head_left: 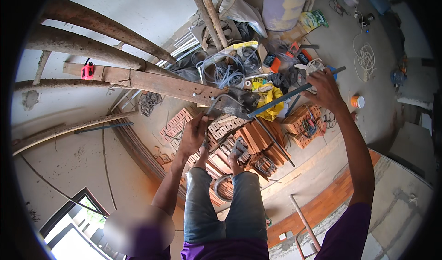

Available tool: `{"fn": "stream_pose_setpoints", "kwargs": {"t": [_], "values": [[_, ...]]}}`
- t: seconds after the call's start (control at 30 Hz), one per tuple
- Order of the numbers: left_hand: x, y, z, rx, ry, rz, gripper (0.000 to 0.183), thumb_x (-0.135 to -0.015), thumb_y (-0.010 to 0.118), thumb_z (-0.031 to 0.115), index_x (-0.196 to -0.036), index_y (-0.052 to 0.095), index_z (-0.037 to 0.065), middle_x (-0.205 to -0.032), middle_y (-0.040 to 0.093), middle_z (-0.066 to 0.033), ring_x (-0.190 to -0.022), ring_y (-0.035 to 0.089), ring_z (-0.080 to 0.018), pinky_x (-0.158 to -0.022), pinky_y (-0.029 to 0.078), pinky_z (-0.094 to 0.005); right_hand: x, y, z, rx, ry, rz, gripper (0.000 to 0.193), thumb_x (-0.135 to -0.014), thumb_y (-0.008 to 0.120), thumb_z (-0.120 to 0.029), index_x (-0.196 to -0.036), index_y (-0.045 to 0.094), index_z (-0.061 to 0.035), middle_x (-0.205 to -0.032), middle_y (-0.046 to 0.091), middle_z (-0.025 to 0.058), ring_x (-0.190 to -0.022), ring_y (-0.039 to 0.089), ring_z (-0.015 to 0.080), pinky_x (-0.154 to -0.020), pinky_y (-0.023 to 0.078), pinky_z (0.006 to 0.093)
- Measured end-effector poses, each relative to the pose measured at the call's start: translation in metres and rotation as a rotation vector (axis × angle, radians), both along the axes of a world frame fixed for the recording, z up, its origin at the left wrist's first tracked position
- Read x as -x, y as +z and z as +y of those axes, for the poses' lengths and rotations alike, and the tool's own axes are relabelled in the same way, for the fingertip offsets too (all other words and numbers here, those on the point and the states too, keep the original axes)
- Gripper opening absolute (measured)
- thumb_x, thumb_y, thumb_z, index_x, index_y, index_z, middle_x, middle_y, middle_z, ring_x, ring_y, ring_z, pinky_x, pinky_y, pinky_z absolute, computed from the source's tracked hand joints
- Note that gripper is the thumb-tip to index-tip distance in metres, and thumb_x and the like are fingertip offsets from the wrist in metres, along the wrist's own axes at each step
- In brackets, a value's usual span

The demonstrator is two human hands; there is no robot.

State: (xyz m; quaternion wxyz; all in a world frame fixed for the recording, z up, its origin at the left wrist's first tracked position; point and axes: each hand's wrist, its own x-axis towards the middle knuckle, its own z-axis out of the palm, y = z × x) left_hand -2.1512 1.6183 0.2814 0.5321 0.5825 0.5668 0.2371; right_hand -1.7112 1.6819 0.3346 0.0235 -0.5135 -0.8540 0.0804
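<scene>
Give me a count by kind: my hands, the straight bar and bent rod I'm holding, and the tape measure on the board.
Hands, left hand and right hand: 2
Straight blue-grey bar: 1
Bent metal rod: 1
Red tape measure on the wooden board: 1
Total: 5

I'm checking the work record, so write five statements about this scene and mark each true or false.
1. The right hand grips a long bar. True.
2. The left hand wears a glove. False: it is bare.
3. A tape measure rests on the wooden plank. True.
4. The tape measure is green. False: it is pinkish red.
5. The floor is clear. False: red bricks lie there.
</scene>
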Motion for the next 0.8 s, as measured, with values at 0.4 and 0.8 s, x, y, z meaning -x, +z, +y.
{"fn": "stream_pose_setpoints", "kwargs": {"t": [0.4,0.8], "values": [[0.004,-0.006,0.000,-0.018,-0.036,0.021,0.026,-0.101,0.047,0.019,-0.106,0.063,-0.001,-0.061,0.045,-0.0026,-0.057,0.041,-0.0107,-0.054,0.037,-0.0298,-0.008,0.006,-0.002,0.015,0.044,0.020,0.046,-0.077,0.074,-0.043,-0.094,0.064,-0.0010,-0.083,0.059,0.0110,-0.083,0.055,0.0277,-0.084,0.039,0.0404],[0.002,-0.008,0.000,-0.118,-0.042,0.010,0.028,-0.102,0.046,0.019,-0.107,0.064,-0.001,-0.062,0.047,-0.0046,-0.057,0.043,-0.0114,-0.055,0.037,-0.0300,-0.006,0.011,0.015,0.013,0.109,0.002,0.046,-0.083,0.067,-0.047,-0.090,0.062,-0.0016,-0.082,0.057,0.0126,-0.084,0.055,0.0308,-0.092,0.038,0.0447]]}}
